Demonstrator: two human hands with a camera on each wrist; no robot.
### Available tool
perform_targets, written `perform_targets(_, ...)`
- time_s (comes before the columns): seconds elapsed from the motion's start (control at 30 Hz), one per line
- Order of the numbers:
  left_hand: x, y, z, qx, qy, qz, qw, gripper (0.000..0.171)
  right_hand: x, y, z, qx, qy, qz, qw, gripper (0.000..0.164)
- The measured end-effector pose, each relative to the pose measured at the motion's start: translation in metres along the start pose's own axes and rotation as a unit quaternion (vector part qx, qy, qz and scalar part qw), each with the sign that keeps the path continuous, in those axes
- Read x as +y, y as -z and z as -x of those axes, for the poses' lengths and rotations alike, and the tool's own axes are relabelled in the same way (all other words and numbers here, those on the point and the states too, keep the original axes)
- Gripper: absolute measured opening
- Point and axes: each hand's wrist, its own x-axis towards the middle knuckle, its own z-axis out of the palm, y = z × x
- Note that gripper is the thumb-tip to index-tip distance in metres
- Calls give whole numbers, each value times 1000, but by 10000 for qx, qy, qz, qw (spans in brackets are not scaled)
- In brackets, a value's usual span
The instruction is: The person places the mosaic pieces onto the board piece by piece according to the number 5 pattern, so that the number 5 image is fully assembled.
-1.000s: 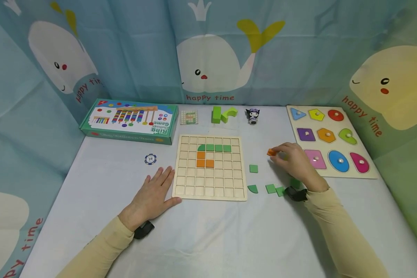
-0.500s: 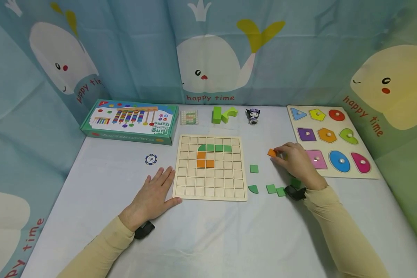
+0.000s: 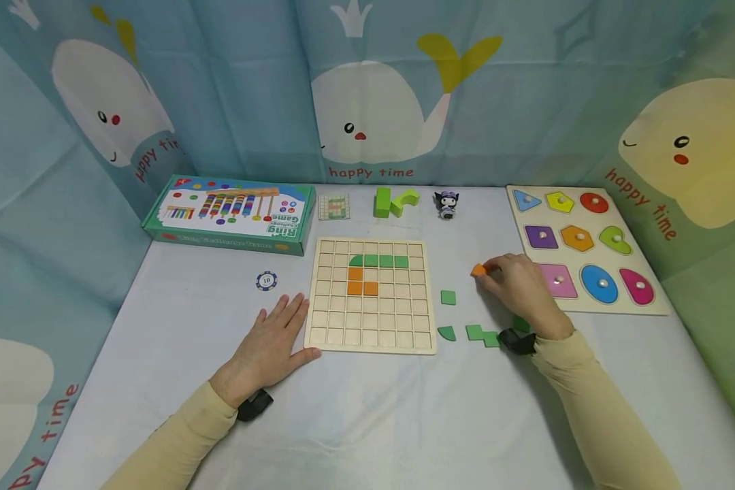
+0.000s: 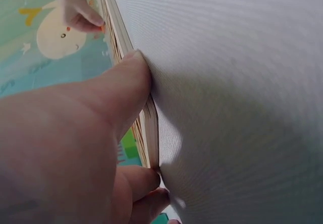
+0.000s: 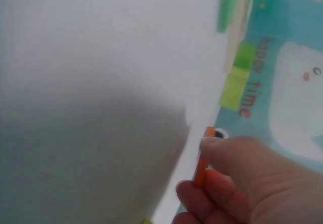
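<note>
My right hand (image 3: 517, 286) pinches one orange tile (image 3: 478, 270) between thumb and fingertips, right of the grid board (image 3: 401, 320); my left hand (image 3: 266, 350), fingers extended, touches that board's left edge.

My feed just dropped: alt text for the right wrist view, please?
The person's right grip pinches an orange tile, seen nearly edge-on, near a white tabletop. Green blocks and a blue whale-print curtain show beyond.
</note>
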Motion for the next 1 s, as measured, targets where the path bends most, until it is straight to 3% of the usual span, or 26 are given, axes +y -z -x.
perform_targets(0.13,0,0,0,-9,-2,2,10000,88,-10,4,1,115,179,-424,9989,22)
perform_targets(0.4,1,1,1,17,-41,-66,10000,88,-31,0,-4,278,960,-1153,9883,19)
perform_targets(0.67,1,1,1,1,-7,-38,10000,88,-56,-8,-10,188,1251,-1246,9841,23)
perform_targets(1.0,1,1,1,-8,-13,5,10000,88,-96,-24,-21,-446,1864,-1017,9762,20)
